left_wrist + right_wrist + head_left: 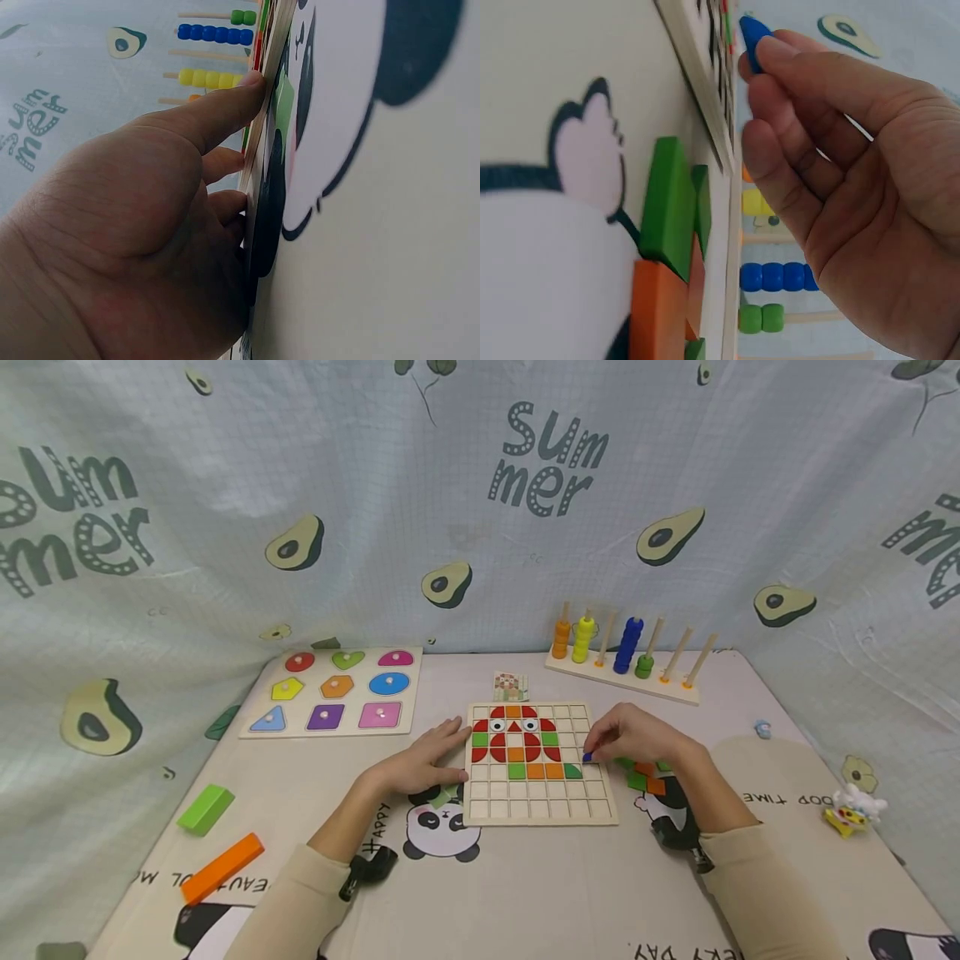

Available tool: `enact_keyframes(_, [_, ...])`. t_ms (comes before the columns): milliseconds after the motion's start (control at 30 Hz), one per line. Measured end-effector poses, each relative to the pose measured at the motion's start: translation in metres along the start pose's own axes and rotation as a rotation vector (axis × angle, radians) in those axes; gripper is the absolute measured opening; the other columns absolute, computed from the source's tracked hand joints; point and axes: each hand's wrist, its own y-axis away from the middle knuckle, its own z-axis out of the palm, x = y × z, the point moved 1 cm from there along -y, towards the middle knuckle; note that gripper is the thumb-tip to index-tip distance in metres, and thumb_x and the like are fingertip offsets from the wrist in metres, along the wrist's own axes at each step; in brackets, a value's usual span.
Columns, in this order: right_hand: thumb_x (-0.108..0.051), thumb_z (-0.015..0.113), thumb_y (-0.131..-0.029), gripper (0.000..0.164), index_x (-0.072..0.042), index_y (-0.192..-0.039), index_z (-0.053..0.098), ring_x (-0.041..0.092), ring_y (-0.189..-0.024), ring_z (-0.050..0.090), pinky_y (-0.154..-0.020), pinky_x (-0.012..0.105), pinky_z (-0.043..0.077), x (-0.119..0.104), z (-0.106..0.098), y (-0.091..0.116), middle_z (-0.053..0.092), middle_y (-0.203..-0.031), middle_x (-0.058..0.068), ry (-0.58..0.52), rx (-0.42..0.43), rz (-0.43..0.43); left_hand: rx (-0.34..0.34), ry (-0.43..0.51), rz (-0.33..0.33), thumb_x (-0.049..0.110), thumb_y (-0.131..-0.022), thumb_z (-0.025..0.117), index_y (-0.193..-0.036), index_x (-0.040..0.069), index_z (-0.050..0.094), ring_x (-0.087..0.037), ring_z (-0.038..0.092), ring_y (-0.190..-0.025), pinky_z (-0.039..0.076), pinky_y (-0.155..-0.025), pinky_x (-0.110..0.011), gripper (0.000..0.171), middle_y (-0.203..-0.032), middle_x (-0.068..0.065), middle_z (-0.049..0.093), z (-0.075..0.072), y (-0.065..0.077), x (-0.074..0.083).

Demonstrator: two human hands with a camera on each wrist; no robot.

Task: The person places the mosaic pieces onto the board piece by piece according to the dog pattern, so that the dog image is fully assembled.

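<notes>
My right hand (634, 734) pinches a small blue tile (754, 39) between thumb and fingers, over the right edge of a wooden grid board (540, 811). Red, green, orange and white tiles make a pattern in the board's upper squares, including two eye tiles (530, 725). A green quarter-round tile (572, 772) lies in the row just left of the blue one. My left hand (423, 757) rests at the board's left edge, fingers extended, with the thumb (251, 81) touching the rim. Beside the board, under my right hand, sit loose green and orange tiles (660, 307).
A picture card (511, 686) lies behind the board. At the back left is a shape puzzle (352, 732); at the back right, a peg stand with beads (622, 678). Green (206, 810) and orange (222, 868) blocks lie left. Small toys (853, 810) stand at right.
</notes>
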Motion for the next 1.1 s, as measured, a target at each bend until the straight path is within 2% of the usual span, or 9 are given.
enact_keyframes(267, [0.000, 0.075, -0.079, 0.014, -0.014, -0.082, 0.075, 0.014, -0.069, 0.060, -0.063, 0.028, 0.053, -0.007, 0.009, -0.004, 0.071, -0.081, -0.001, 0.063, -0.055, -0.021, 0.010, 0.007, 0.000, 0.048, -0.090, 0.061, -0.154, 0.024, 0.021, -0.022, -0.001, -0.148, 0.007, -0.118, -0.049, 0.079, -0.162, -0.002, 0.005, -0.001, 0.001, 0.002])
enact_keyframes(400, [-0.001, 0.075, -0.079, 0.018, -0.018, -0.084, 0.075, 0.014, -0.073, 0.059, -0.066, 0.028, 0.054, -0.008, 0.013, -0.001, 0.071, -0.084, -0.004, 0.098, -0.090, -0.006, 0.003, 0.016, 0.014, 0.047, -0.091, 0.061, -0.154, 0.023, 0.021, -0.024, -0.001, -0.148, 0.008, -0.118, -0.051, 0.079, -0.162, -0.003, 0.005, 0.000, 0.000, 0.004])
enact_keyframes(533, [0.000, 0.074, -0.079, 0.019, -0.019, -0.084, 0.074, 0.014, -0.073, 0.060, -0.065, 0.027, 0.054, -0.007, 0.014, 0.005, 0.070, -0.084, -0.006, 0.117, -0.069, -0.009, 0.001, 0.010, 0.024, 0.046, -0.091, 0.061, -0.154, 0.021, 0.021, -0.027, 0.000, -0.148, 0.007, -0.118, -0.052, 0.079, -0.162, -0.005, 0.005, -0.001, 0.001, 0.006])
enact_keyframes(667, [0.001, 0.073, -0.080, 0.020, -0.018, -0.083, 0.074, 0.013, -0.073, 0.061, -0.065, 0.027, 0.055, -0.008, 0.015, 0.007, 0.070, -0.084, -0.005, 0.125, -0.038, -0.052, 0.001, 0.002, 0.021, 0.046, -0.091, 0.061, -0.154, 0.021, 0.021, -0.026, 0.000, -0.148, 0.007, -0.118, -0.050, 0.079, -0.162, -0.006, 0.006, -0.002, 0.002, 0.008])
enact_keyframes(800, [0.001, 0.075, -0.078, 0.020, -0.019, -0.081, 0.074, 0.011, -0.071, 0.061, -0.064, 0.027, 0.055, -0.010, 0.016, 0.008, 0.069, -0.082, -0.006, 0.150, -0.051, -0.057, 0.000, 0.003, 0.021, 0.046, -0.091, 0.060, -0.154, 0.021, 0.021, -0.026, 0.000, -0.148, 0.006, -0.118, -0.050, 0.079, -0.162, -0.006, 0.005, -0.003, 0.002, 0.008])
enact_keyframes(933, [-0.003, 0.077, -0.078, 0.017, -0.020, -0.079, 0.075, 0.011, -0.070, 0.061, -0.064, 0.026, 0.054, -0.016, 0.016, 0.009, 0.068, -0.079, -0.007, 0.173, -0.081, -0.021, 0.002, -0.002, 0.017, 0.046, -0.091, 0.060, -0.154, 0.021, 0.021, -0.027, 0.000, -0.148, 0.007, -0.118, -0.050, 0.079, -0.162, -0.005, 0.005, -0.002, 0.002, 0.007])
enact_keyframes(1100, [-0.002, 0.075, -0.080, 0.017, -0.019, -0.083, 0.077, 0.011, -0.074, 0.063, -0.067, 0.026, 0.055, -0.017, 0.015, 0.007, 0.070, -0.084, -0.006, 0.158, -0.098, -0.031, 0.000, -0.006, 0.006, 0.047, -0.091, 0.060, -0.155, 0.023, 0.020, -0.026, 0.000, -0.148, 0.008, -0.118, -0.051, 0.079, -0.162, -0.004, 0.005, -0.002, 0.002, 0.006])
